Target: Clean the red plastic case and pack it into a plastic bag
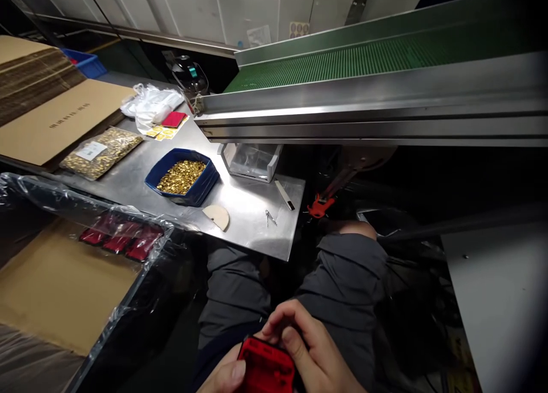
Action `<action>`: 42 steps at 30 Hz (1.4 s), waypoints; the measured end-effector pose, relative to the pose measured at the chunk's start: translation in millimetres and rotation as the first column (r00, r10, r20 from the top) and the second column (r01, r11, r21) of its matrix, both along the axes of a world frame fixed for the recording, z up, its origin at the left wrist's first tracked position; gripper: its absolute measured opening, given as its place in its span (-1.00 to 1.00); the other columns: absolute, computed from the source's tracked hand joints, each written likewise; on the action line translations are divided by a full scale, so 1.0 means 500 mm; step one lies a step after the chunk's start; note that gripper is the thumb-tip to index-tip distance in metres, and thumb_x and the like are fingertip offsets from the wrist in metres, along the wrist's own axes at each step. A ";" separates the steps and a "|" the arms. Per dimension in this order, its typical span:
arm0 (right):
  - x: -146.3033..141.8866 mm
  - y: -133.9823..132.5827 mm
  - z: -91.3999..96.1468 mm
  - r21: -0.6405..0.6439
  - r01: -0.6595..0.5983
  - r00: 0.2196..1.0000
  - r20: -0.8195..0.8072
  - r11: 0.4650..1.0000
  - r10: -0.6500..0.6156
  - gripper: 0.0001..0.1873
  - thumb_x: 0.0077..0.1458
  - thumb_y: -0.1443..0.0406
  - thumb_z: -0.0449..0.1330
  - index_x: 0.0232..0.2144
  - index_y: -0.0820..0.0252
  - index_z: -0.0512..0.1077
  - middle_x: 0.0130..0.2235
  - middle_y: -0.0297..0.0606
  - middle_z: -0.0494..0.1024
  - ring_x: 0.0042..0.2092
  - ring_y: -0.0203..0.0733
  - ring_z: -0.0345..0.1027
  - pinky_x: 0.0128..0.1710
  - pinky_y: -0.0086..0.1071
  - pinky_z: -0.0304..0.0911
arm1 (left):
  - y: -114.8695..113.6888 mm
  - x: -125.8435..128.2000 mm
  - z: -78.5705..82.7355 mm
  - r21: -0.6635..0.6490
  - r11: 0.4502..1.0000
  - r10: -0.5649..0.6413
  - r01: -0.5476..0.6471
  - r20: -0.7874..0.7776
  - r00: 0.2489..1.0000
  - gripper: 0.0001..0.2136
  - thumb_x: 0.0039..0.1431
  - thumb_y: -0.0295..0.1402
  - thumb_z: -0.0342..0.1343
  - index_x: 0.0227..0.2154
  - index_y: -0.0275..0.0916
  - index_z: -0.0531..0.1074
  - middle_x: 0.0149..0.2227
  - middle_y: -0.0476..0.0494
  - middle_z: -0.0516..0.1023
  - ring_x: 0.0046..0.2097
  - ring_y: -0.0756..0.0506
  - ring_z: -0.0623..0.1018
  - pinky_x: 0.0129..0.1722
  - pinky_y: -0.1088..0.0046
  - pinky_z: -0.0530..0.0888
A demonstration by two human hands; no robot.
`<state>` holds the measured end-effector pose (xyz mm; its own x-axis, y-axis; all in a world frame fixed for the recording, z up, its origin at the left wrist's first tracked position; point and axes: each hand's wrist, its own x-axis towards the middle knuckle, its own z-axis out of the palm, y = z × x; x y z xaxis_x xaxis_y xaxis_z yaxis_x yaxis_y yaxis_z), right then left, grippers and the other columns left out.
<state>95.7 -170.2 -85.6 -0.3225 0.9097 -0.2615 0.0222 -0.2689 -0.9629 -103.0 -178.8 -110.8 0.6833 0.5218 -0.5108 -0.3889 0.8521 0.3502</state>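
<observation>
A red plastic case with a hollow inside and a dark outer edge is held low over my lap, partly cut off by the bottom of the view. My left hand grips its left side, thumb on the edge. Around the upper right corner curls my right hand, with the thumb bent close to the rim and the fingers arched over the far side. Whether the right fingertips hold any small part cannot be made out.
On the metal table are a blue bin of small brass-coloured parts, a clear tray, a round pale disc and a bag of parts. A green conveyor slopes above. Red packets lie in a lined box at left.
</observation>
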 end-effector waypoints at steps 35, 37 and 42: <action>-0.019 -0.025 -0.073 0.178 0.178 0.979 0.071 0.968 -0.193 -0.78 0.38 0.26 -0.01 -0.17 -0.03 0.44 -0.24 -0.33 0.59 -0.21 -0.22 0.45 -0.16 -0.33 0.27 | -0.014 -0.008 -0.009 -0.094 0.993 0.071 -0.072 -0.013 0.997 -0.27 0.20 0.02 0.12 0.31 -0.35 0.22 -0.24 -0.37 0.67 -0.24 -0.31 0.66 -0.16 0.17 0.53; -0.020 -0.028 -0.075 0.169 0.189 0.978 0.055 0.967 -0.201 -0.76 0.39 0.25 -0.04 -0.15 -0.04 0.44 -0.22 -0.32 0.58 -0.21 -0.23 0.44 -0.16 -0.33 0.27 | -0.014 -0.007 -0.004 -0.108 0.992 0.068 -0.069 -0.014 0.998 -0.30 0.25 0.00 0.07 0.33 -0.34 0.18 -0.20 -0.41 0.66 -0.21 -0.33 0.66 -0.16 0.14 0.53; -0.018 -0.031 -0.076 0.156 0.141 0.989 0.022 0.978 -0.146 -0.73 0.41 0.22 -0.07 -0.12 -0.02 0.44 -0.21 -0.29 0.57 -0.19 -0.21 0.44 -0.15 -0.31 0.27 | -0.012 -0.001 0.008 -0.076 0.992 0.097 -0.098 -0.026 0.995 -0.29 0.27 -0.01 0.05 0.33 -0.39 0.16 -0.21 -0.42 0.66 -0.22 -0.33 0.67 -0.13 0.12 0.51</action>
<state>86.4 -185.7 -123.8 -0.1795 0.9760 -0.1235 0.0264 -0.1207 -0.9923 -103.7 -185.0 -106.8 0.6192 0.5439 -0.5664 -0.4643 0.8353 0.2945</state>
